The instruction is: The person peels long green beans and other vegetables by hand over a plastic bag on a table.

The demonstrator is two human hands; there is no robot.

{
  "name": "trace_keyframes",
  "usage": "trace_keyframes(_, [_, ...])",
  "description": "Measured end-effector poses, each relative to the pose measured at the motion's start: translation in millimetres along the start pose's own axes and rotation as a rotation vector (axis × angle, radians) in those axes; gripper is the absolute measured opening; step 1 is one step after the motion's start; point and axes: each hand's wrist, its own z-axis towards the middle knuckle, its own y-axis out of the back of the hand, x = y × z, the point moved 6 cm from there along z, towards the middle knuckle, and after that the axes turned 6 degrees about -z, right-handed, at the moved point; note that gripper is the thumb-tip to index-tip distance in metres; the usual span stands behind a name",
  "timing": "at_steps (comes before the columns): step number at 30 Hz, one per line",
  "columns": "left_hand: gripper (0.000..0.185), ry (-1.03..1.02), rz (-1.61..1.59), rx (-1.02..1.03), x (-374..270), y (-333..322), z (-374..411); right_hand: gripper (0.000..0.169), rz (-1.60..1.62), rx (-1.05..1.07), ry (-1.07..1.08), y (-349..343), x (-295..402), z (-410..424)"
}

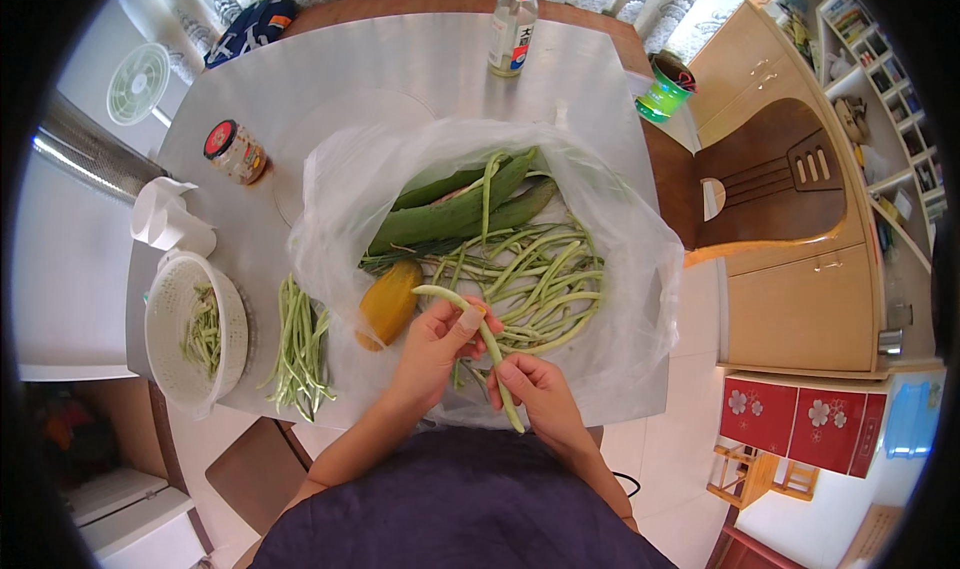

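A long green bean (491, 344) is held between both hands. My left hand (442, 336) grips its upper part, with a bandage-like strip on the thumb; my right hand (532, 389) pinches its lower part. Beneath and beyond them lies an opened clear plastic bag (645, 269), with many loose long beans (555, 276), large dark green gourds or cucumbers (450, 220) and a yellow-orange squash-like vegetable (390, 303). Left of the bag lies a bundle of long beans (296, 351). A white perforated basket (234, 329) at the far left holds short bean pieces (202, 333).
The metal-topped table (360, 66) also bears a jar with a red-and-black lid (236, 153), a glass bottle (514, 36) and white paper rolls (176, 220). A brown chair (772, 179) stands at the right, near a green container (666, 89); a brown stool (255, 475) is at lower left.
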Motion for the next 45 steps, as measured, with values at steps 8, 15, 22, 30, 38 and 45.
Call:
trace_keyframes(8, [0.023,-0.148,-0.021,-0.189,-4.8,19.1,-5.5,0.028,0.012,-0.069,0.035,5.6,-8.7,9.1])
trace_keyframes(15, [0.022,-0.244,0.015,-0.219,-11.5,20.3,-13.4,0.031,-0.01,-0.115,0.051,6.0,-11.2,6.2])
trace_keyframes(22, [0.016,-0.574,0.251,-0.273,-26.8,1.6,-36.7,0.033,-0.033,-0.481,0.161,32.7,-10.8,9.9])
trace_keyframes(30, [0.016,-0.674,0.218,-0.301,-48.9,0.0,-48.1,0.026,0.323,-0.885,0.529,96.0,12.7,1.1])
trace_keyframes(38, [0.02,-0.305,0.271,-0.086,-15.0,-10.4,-16.6,0.02,-0.11,0.005,0.146,11.0,11.5,14.6])
trace_keyframes(45, [0.022,-0.205,0.829,-0.003,0.8,-12.5,-22.6,0.023,-0.161,-0.215,0.165,27.5,1.9,16.6])
